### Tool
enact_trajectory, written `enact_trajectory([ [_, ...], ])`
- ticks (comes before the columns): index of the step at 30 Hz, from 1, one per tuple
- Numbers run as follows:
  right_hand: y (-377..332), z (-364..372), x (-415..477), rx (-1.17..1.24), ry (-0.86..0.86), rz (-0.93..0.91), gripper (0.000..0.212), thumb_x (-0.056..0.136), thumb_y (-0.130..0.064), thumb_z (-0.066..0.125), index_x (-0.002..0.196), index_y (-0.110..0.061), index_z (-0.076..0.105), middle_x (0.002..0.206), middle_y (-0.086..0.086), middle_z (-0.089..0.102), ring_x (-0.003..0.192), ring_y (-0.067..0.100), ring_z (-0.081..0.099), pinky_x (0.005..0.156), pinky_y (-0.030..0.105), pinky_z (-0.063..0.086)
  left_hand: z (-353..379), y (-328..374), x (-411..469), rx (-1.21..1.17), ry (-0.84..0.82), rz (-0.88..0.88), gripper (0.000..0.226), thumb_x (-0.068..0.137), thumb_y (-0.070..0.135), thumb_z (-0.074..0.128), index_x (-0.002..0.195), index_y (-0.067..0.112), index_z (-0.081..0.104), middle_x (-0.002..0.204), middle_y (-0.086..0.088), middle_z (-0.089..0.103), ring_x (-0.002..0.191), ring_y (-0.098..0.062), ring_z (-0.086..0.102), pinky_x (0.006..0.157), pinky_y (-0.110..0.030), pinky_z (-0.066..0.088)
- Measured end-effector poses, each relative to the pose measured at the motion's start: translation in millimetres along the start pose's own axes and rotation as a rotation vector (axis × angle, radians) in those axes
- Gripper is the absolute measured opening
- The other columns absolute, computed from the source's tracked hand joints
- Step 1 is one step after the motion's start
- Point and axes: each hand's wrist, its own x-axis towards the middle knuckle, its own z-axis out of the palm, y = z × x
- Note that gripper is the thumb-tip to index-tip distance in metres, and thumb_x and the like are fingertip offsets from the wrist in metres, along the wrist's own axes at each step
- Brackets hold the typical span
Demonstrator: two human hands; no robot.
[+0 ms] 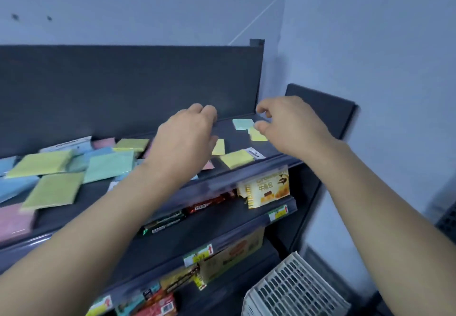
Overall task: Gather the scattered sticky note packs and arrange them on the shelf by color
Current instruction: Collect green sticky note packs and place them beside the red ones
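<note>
Top shelf (234, 135): sticky note packs (109, 165) lay scattered, colours mixed (yellow-green, mint, blue, pink), mostly at L side. L hand (187, 133) was over mid-shelf, fingers bent down; underside hidden, so grip could not be told. R hand (291, 123) was near rear R corner, thumb and forefinger apart, gripping nothing, just above a mint pack (243, 123) and a yellow pack (258, 137). Tabbed yellow pack (237, 159) sat near front edge, btwn the hands. Snack boxes (269, 189) were on the shelf below.

Pale bluish walls (123, 2) meet in a corner beyond the right hand (293, 128); a dark shelf unit (98, 81) stands against them, a white slotted basket (291, 288) below that hand.
</note>
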Motion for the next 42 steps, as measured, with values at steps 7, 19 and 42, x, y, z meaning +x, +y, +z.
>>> enact_trajectory([
  [7, -21, 34, 56, 0.083, -0.040, -0.024, 0.026, 0.093, -0.018, 0.054, 0.113, -0.003, 0.060, 0.105, 0.012, 0.064, 0.097, 0.033, 0.061, 0.084, 0.044, 0.052, 10, -50, 15, 0.026, -0.040, -0.162, 0.023, 0.091, 0.021, 0.053, 0.113, 0.013, 0.052, 0.107, -0.005, 0.055, 0.091, -0.029, 0.053, 0.069, -0.035, 0.041],
  [19, 65, 120, 206, 0.181, -0.143, 0.136, 0.011, 0.086, -0.011, 0.058, 0.087, 0.001, 0.058, 0.083, 0.014, 0.058, 0.066, 0.025, 0.043, 0.061, 0.031, 0.039, 88, -74, 116, 0.059, -0.108, -0.240, 0.019, 0.090, 0.017, 0.051, 0.108, 0.012, 0.053, 0.102, -0.005, 0.055, 0.087, -0.030, 0.053, 0.067, -0.034, 0.041],
  [42, 88, 228, 305, 0.258, -0.420, 0.377, 0.044, 0.083, -0.011, 0.063, 0.124, 0.000, 0.051, 0.131, 0.023, 0.045, 0.111, 0.040, 0.050, 0.081, 0.040, 0.043, 161, -88, 164, 0.116, -0.242, -0.330, 0.019, 0.090, 0.017, 0.051, 0.109, 0.013, 0.052, 0.104, -0.004, 0.056, 0.087, -0.027, 0.054, 0.070, -0.035, 0.045],
])
